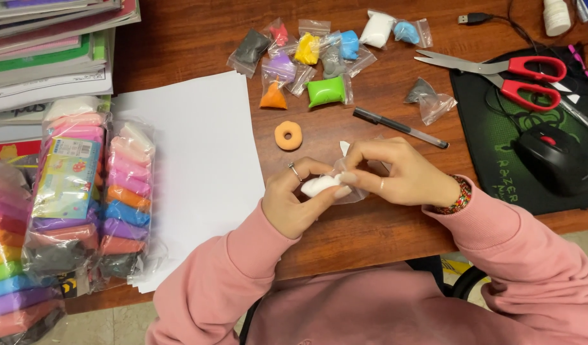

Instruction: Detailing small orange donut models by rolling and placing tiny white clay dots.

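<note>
My left hand and my right hand meet over the wooden desk, both gripping a small clear plastic bag with a lump of white clay in it. The left fingers pinch the white lump; the right fingers hold the bag's top. An orange clay ring lies on the desk just above my hands. A black pen lies to the right of the ring.
Several small bags of coloured clay lie at the back. White paper and packs of clay sticks sit left. Red-handled scissors, a black mouse on its mat and stacked books are around.
</note>
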